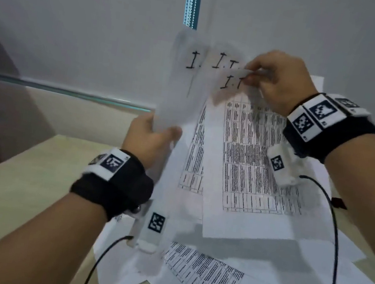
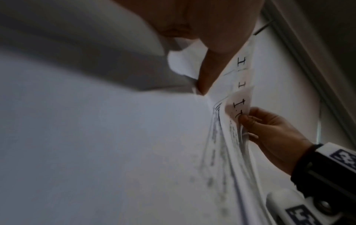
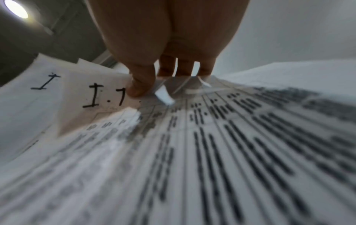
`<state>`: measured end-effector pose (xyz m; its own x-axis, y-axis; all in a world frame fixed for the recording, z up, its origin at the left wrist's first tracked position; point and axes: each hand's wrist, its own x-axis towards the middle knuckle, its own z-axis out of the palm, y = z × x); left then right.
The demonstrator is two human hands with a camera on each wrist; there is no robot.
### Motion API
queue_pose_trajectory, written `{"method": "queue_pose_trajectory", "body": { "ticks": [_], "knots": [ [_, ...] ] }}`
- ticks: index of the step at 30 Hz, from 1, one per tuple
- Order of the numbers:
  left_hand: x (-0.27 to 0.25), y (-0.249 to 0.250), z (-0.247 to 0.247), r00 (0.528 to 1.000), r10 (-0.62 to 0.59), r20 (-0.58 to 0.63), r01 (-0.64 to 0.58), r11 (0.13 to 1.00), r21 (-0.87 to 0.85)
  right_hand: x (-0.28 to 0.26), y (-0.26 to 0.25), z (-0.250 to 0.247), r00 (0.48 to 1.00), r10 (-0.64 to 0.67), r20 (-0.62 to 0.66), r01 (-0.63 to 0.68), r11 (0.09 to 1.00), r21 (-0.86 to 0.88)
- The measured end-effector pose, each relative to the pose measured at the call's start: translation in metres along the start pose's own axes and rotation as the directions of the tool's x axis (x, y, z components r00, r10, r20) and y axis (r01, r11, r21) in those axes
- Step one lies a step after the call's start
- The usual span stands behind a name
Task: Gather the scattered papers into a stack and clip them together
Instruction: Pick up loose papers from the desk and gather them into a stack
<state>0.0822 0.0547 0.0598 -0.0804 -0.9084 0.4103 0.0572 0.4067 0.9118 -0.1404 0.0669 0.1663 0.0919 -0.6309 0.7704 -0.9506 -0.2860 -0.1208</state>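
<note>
Both hands hold a fanned bundle of printed papers [image 1: 241, 149] tilted up off the table, each sheet marked "I." by hand at its top corner. My left hand [image 1: 151, 136] grips the bundle's left edge, thumb on top. My right hand [image 1: 274, 82] pinches the top edge of the sheets, its thumb [image 3: 140, 85] pressed beside the handwritten mark. In the left wrist view the right hand [image 2: 269, 130] pinches the fanned sheet corners [image 2: 240, 97]. More printed sheets [image 1: 205, 279] lie loose on the table beneath. No clip shows clearly.
The beige table [image 1: 19, 185] runs to a left edge and a back edge against a grey wall [image 1: 77, 30]. A small dark object [image 1: 339, 203] lies at the right beside the papers. Black cables [image 1: 337, 235] hang from both wrist units.
</note>
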Motion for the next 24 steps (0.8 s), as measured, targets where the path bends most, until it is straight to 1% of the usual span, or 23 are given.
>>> {"method": "queue_pose_trajectory", "body": {
  "ticks": [2,3,4,6,7,9,10,13,15,17,18,19,20,21,22,23,24],
  "knots": [
    [-0.006,-0.009,0.01,0.992,-0.094,0.081,0.106,0.981,-0.165,-0.008,0.008,0.0,0.997,0.074,0.02,-0.073,0.996,-0.042],
    [-0.008,-0.013,0.013,0.984,-0.133,0.122,0.155,0.967,-0.2,-0.011,0.009,0.002,0.995,0.098,0.021,-0.097,0.994,-0.043],
    [-0.011,-0.017,0.016,0.973,-0.158,0.169,0.191,0.961,-0.201,-0.016,0.012,0.007,0.992,0.121,0.026,-0.121,0.992,-0.021],
    [-0.017,-0.024,0.024,0.963,-0.193,0.191,0.221,0.965,-0.139,-0.021,0.009,0.016,0.984,0.165,0.063,-0.168,0.985,0.035],
    [-0.017,-0.025,0.027,0.966,-0.194,0.172,0.208,0.976,-0.062,-0.021,0.006,0.018,0.981,0.176,0.082,-0.18,0.982,0.051],
    [-0.013,-0.029,0.03,0.98,-0.181,0.078,0.172,0.979,0.11,-0.02,0.001,0.02,0.979,0.176,0.1,-0.184,0.98,0.078],
    [-0.008,-0.032,0.029,0.983,-0.182,0.028,0.176,0.973,0.149,-0.018,-0.001,0.021,0.981,0.167,0.101,-0.177,0.98,0.091],
    [0.005,-0.036,0.02,0.981,-0.187,-0.041,0.191,0.967,0.168,-0.016,-0.002,0.025,0.987,0.122,0.105,-0.127,0.991,0.038],
    [0.012,-0.035,0.007,0.983,-0.177,-0.058,0.185,0.965,0.186,-0.016,0.005,0.024,0.992,0.115,0.043,-0.115,0.993,0.007],
    [0.018,-0.041,-0.017,0.978,-0.174,-0.113,0.196,0.954,0.229,-0.024,0.021,0.025,0.983,0.179,-0.044,-0.176,0.982,0.063],
    [0.02,-0.048,-0.033,0.969,-0.185,-0.163,0.221,0.945,0.24,-0.032,0.033,0.027,0.97,0.24,-0.044,-0.236,0.969,0.08],
    [0.022,-0.055,-0.05,0.955,-0.199,-0.222,0.251,0.939,0.237,-0.044,0.044,0.031,0.946,0.323,0.021,-0.324,0.944,0.067],
    [0.021,-0.06,-0.066,0.939,-0.218,-0.267,0.28,0.935,0.219,-0.06,0.056,0.038,0.899,0.41,0.155,-0.416,0.909,0.009],
    [0.019,-0.064,-0.08,0.925,-0.236,-0.299,0.302,0.932,0.2,-0.077,0.062,0.045,0.815,0.47,0.339,-0.462,0.88,-0.11],
    [0.017,-0.068,-0.092,0.909,-0.247,-0.334,0.32,0.929,0.183,-0.096,0.069,0.057,0.703,0.496,0.51,-0.436,0.867,-0.241],
    [0.015,-0.073,-0.103,0.899,-0.251,-0.358,0.329,0.928,0.174,-0.114,0.073,0.07,0.585,0.509,0.631,-0.38,0.86,-0.342],
    [0.012,-0.079,-0.112,0.885,-0.269,-0.381,0.356,0.917,0.179,-0.13,0.075,0.083,0.486,0.516,0.705,-0.331,0.856,-0.398]
  ]
}}
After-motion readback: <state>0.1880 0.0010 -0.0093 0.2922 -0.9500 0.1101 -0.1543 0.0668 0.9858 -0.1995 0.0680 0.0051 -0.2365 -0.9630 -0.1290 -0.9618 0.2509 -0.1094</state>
